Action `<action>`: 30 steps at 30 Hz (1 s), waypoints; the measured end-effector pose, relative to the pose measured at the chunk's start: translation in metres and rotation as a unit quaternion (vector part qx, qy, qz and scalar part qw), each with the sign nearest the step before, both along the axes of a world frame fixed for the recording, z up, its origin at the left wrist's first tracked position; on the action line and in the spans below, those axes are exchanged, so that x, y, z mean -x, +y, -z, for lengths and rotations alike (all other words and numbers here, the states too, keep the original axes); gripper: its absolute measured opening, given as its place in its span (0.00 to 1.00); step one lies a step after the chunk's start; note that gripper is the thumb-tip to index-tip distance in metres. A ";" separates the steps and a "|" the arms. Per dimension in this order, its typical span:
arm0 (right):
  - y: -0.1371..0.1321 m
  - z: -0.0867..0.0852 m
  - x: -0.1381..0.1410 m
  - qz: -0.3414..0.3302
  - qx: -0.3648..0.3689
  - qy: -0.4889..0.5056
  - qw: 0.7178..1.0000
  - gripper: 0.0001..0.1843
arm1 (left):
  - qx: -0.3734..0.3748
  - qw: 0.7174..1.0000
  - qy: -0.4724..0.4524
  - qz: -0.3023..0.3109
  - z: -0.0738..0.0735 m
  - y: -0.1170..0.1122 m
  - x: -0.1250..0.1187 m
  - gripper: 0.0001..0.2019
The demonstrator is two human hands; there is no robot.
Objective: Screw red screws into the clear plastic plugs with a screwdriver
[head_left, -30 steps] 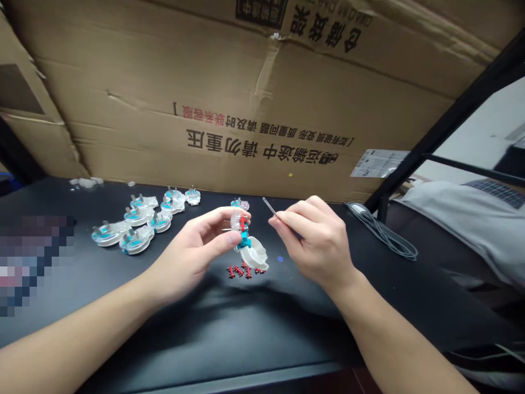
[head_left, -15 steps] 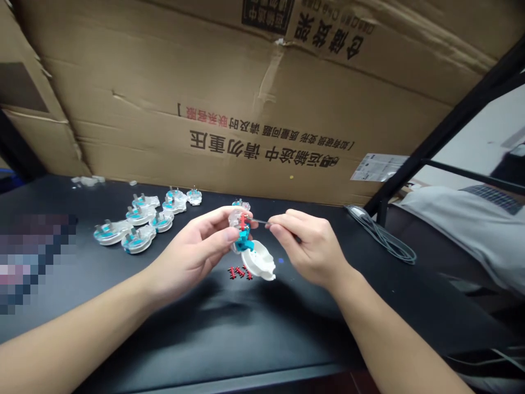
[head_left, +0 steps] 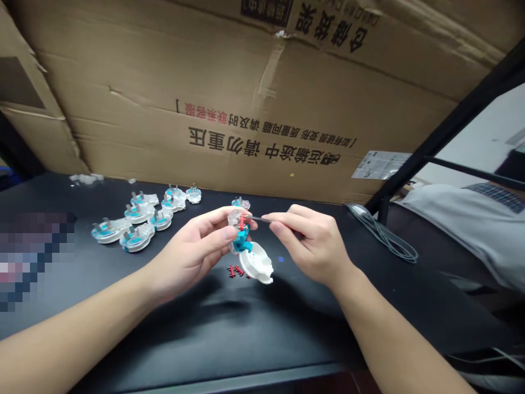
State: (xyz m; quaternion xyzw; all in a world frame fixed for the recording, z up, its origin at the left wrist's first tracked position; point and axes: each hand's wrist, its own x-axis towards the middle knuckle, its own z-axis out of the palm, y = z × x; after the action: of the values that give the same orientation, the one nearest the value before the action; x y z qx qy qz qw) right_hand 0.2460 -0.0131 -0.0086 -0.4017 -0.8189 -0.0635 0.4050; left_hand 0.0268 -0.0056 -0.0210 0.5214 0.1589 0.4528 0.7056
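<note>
My left hand (head_left: 205,246) pinches an opened power plug (head_left: 241,238) with a clear shell and a teal insert. A red part (head_left: 242,221) stands at its upper end. From the plug's lower end hangs a white rounded cover (head_left: 257,262), inner side up. My right hand (head_left: 307,235) is closed around a thin dark metal tool (head_left: 261,219), whose tip meets the plug beside the red part. The fingers hide most of the tool, so its exact kind is unclear. Several small red pieces (head_left: 236,271) lie on the table below, partly behind the cover.
Several clear-and-teal plugs (head_left: 138,237) rest prongs up at the left, and another plug (head_left: 240,203) is behind my hands. A cardboard sheet (head_left: 135,71) walls off the back of the black table (head_left: 197,350). A coiled grey cable (head_left: 389,241) lies at the right.
The white cover has shifted slightly down and left, covering more of the red pieces. My right hand has tilted a little, its tool still at the plug.
</note>
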 end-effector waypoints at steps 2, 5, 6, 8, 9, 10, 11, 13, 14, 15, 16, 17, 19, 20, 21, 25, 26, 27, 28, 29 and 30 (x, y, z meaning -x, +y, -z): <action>0.000 0.000 -0.001 0.010 -0.017 -0.001 1.000 0.13 | 0.006 1.000 0.006 -0.005 -0.001 -0.001 0.000 0.10; -0.001 0.001 -0.002 0.026 -0.042 -0.009 0.999 0.12 | -0.022 0.998 0.039 -0.037 -0.002 -0.001 0.001 0.10; -0.001 0.000 -0.002 0.033 -0.049 -0.018 0.998 0.12 | -0.047 0.995 0.065 -0.054 -0.002 0.000 0.002 0.10; -0.001 -0.001 -0.004 0.035 -0.052 -0.034 0.997 0.12 | -0.111 0.981 0.130 -0.089 -0.003 0.002 0.005 0.11; -0.001 -0.003 -0.006 0.028 -0.046 -0.035 0.998 0.12 | -0.142 0.971 0.161 -0.104 -0.004 0.003 0.007 0.11; -0.001 -0.004 -0.007 0.017 -0.038 -0.029 0.999 0.12 | -0.166 0.962 0.186 -0.116 -0.005 0.005 0.009 0.12; -0.001 -0.005 -0.009 0.001 -0.031 -0.017 0.999 0.10 | -0.183 0.954 0.204 -0.125 -0.006 0.006 0.011 0.13; 0.000 -0.007 -0.012 -0.034 -0.025 0.017 0.999 0.07 | -0.200 0.946 0.215 -0.135 -0.007 0.008 0.014 0.15; 0.001 -0.007 -0.014 -0.050 -0.029 0.041 0.998 0.06 | -0.202 0.946 0.215 -0.136 -0.008 0.008 0.015 0.14; 0.001 -0.007 -0.015 -0.064 -0.038 0.068 0.995 0.06 | -0.203 0.946 0.212 -0.136 -0.009 0.008 0.016 0.14; 0.002 -0.006 -0.015 -0.072 -0.046 0.101 0.991 0.07 | -0.204 0.947 0.207 -0.134 -0.010 0.008 0.017 0.14; 0.002 -0.005 -0.015 -0.075 -0.054 0.133 0.987 0.09 | -0.204 0.949 0.203 -0.131 -0.011 0.008 0.017 0.13; 0.002 -0.003 -0.014 -0.071 -0.055 0.182 0.979 0.09 | -0.204 0.951 0.196 -0.124 -0.012 0.008 0.017 0.13; 0.002 -0.002 -0.013 -0.069 -0.044 0.191 0.978 0.09 | -0.204 0.952 0.192 -0.122 -0.012 0.007 0.017 0.13; 0.002 -0.002 -0.013 -0.074 -0.030 0.191 0.978 0.08 | -0.203 0.953 0.188 -0.121 -0.012 0.007 0.017 0.13; 0.001 -0.004 -0.013 -0.112 -0.003 0.179 0.977 0.08 | -0.208 0.955 0.172 -0.126 -0.013 0.007 0.017 0.12; 0.001 -0.005 -0.014 -0.107 -0.007 0.185 0.977 0.08 | -0.210 0.954 0.173 -0.126 -0.013 0.007 0.017 0.12; 0.000 -0.005 -0.014 -0.094 -0.009 0.191 0.977 0.07 | -0.214 0.953 0.177 -0.125 -0.013 0.006 0.017 0.12; 0.000 -0.006 -0.015 -0.078 -0.006 0.194 0.978 0.06 | -0.217 0.951 0.183 -0.125 -0.014 0.006 0.017 0.12; 0.000 -0.006 -0.016 -0.063 0.001 0.192 0.979 0.05 | -0.220 0.949 0.189 -0.126 -0.014 0.006 0.017 0.12; 0.000 -0.007 -0.016 -0.054 0.009 0.183 0.982 0.04 | -0.220 0.947 0.193 -0.129 -0.014 0.006 0.017 0.13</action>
State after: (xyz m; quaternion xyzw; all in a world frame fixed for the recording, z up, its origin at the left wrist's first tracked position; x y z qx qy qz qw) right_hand 0.2624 -0.0133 -0.0019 -0.3658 -0.7521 0.0402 0.5468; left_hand 0.0098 0.0002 -0.0071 0.7163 0.2544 0.4545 0.4643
